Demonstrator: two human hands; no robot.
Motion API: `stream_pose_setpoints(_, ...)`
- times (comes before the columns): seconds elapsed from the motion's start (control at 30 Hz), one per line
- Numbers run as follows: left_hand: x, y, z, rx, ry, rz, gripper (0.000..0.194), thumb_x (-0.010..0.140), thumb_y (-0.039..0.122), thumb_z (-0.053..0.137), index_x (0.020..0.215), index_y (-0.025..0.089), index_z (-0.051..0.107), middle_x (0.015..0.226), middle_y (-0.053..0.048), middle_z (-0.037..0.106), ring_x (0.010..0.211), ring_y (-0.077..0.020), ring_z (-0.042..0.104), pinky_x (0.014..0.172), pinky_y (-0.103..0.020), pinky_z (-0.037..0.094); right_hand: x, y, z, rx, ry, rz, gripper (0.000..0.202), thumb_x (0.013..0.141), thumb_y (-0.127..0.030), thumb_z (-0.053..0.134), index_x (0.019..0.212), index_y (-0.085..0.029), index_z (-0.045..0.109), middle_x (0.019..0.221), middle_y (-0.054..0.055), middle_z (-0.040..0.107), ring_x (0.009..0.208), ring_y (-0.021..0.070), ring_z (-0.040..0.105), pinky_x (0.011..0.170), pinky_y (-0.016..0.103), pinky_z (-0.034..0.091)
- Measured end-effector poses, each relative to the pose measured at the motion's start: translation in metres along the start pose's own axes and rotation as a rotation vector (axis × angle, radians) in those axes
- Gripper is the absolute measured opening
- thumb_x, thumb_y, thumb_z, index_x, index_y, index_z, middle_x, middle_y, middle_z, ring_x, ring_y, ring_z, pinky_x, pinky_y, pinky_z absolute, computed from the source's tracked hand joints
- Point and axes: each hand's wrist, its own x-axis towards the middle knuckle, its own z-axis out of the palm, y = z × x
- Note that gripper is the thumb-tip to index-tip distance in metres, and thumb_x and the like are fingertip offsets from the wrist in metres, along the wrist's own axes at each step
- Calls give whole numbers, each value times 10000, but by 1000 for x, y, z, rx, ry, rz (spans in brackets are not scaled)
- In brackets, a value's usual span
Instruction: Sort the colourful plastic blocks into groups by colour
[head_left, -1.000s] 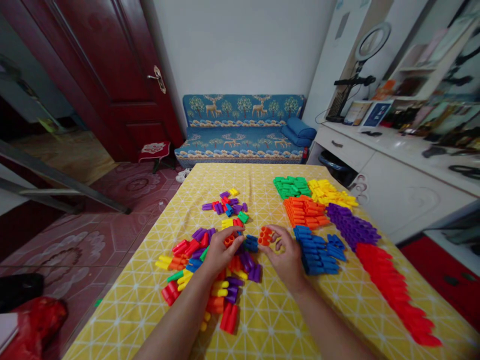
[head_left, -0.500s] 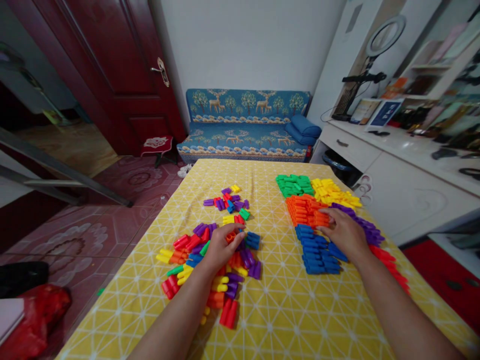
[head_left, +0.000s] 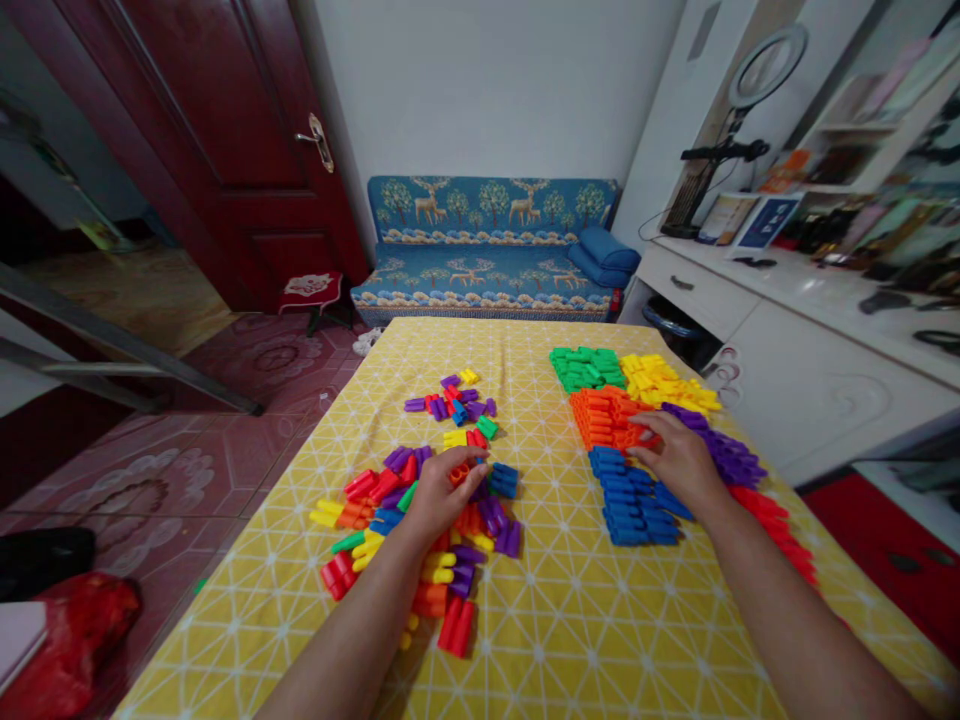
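Observation:
My left hand (head_left: pixel 444 492) is over a mixed pile of coloured plastic pieces, its thumb and fingers curled around an orange piece (head_left: pixel 459 474). At the orange group (head_left: pixel 600 418), my right hand (head_left: pixel 671 450) has its thumb and fingertips at the right edge, touching or just beside an orange piece; whether it grips one is unclear. Sorted groups lie around it: green (head_left: pixel 586 369), yellow (head_left: pixel 664 383), purple (head_left: pixel 720 448), blue (head_left: pixel 634 503) and red (head_left: pixel 776 530). A smaller mixed cluster (head_left: pixel 454 402) sits beyond my left hand.
The pieces rest on a table with a yellow patterned cloth (head_left: pixel 555 640). Behind it stands a blue sofa (head_left: pixel 480 265). A white cabinet (head_left: pixel 825 370) is on the right, a red stool (head_left: pixel 311 290) and metal frame (head_left: pixel 135 370) on the left.
My right hand has shifted slightly up and left at the orange group, its fingertips a little more spread. My left hand has barely moved. The whole view has shifted slightly.

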Motion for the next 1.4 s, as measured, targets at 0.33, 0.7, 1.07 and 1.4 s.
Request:
stream_pose_setpoints(0.33,-1,-1,0,16,-10,20,204,865,321,610,979,187,714,960,-74,751,887,-216,694,813,-318,521,-5,0,-11,-322,57,8,363,734,-347,671,1068,-207,667,1099,89,670,1021,275,614,879,417,487)
stream_pose_setpoints(0.7,1,-3,1,45,-26,39,203,877,314,603,980,173,707,961,-76,748,894,-208,694,815,-310,527,-17,-14,-13,-603,-216,430,377,779,-483,634,994,-176,590,912,119,713,789,291,686,597,339,453)
stream_pose_setpoints(1.07,-1,-3,0,60,-28,65,202,885,311,597,980,169,704,951,-67,749,877,-197,697,798,-300,535,-16,-17,-12,-573,-180,407,440,783,-415,598,1147,-170,563,1089,123,685,902,280,675,676,345,481)
stream_pose_setpoints(1.4,-1,-4,0,66,-20,67,197,883,313,599,959,166,706,938,-68,751,868,-198,699,797,-307,536,0,-20,-14,-532,-157,-28,329,776,-267,597,1094,-199,650,1120,81,679,1013,286,596,794,393,455)
